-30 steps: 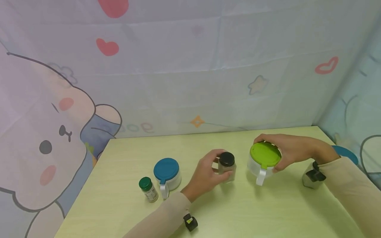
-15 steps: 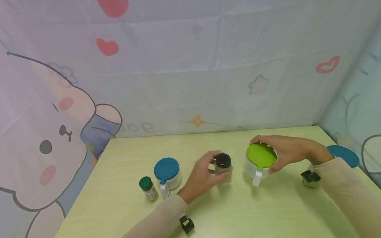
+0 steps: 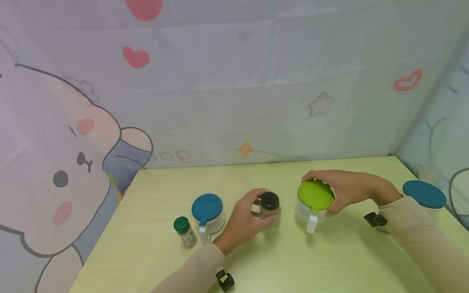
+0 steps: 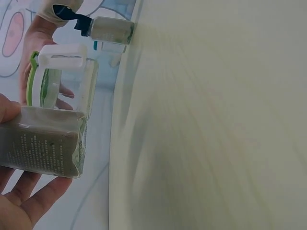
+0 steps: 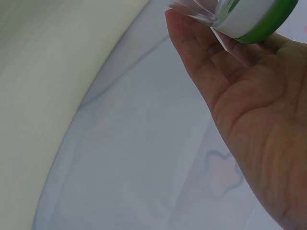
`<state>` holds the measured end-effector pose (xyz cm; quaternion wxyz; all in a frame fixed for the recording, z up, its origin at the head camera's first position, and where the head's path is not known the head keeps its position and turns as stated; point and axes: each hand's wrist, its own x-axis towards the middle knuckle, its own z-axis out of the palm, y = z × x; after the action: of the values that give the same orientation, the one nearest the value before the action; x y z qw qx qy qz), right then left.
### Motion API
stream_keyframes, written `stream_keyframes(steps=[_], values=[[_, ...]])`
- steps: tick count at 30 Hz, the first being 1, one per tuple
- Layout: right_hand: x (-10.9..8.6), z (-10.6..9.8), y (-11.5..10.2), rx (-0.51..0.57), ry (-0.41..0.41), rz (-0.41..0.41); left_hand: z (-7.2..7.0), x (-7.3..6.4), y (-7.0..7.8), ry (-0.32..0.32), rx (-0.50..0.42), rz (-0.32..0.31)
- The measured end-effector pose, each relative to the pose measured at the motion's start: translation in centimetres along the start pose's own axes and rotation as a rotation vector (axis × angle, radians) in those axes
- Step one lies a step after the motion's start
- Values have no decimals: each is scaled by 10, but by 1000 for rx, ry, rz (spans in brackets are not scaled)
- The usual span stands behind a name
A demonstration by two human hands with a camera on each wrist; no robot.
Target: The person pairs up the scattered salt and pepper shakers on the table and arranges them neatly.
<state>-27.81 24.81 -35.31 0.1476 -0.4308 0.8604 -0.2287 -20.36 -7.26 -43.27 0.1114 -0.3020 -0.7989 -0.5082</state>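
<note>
My left hand grips a squarish glass spice jar with a black lid, thumb on the near side, fingers behind. In the left wrist view the spice jar shows dull brownish contents and printed text, its base raised off the table. To its right, my right hand holds a clear seasoning pot with a green lid and white handle, gripping it round the lid's edge from the far right. In the right wrist view the pot's green rim sits between the thumb side and fingers; its top is cut off.
At left on the table stand a blue-lidded pot and a small green-capped shaker. Another blue-lidded pot stands at the right edge. A glass jar is mostly hidden by the right sleeve. A printed cloth hangs behind.
Both hands have drifted left and slightly nearer the body, carrying the spice jar and the green-lidded pot. The right forearm now hides more of the glass jar behind it.
</note>
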Motion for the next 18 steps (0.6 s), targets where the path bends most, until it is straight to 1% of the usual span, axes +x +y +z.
stream_keyframes(steps=[8, 18], values=[[9, 4, -3, 2, -10, -18, -6, -6, -1, 0, -7, 9], [18, 7, -5, 12, -12, -28, -14, -14, -1, -18, -5, -33]])
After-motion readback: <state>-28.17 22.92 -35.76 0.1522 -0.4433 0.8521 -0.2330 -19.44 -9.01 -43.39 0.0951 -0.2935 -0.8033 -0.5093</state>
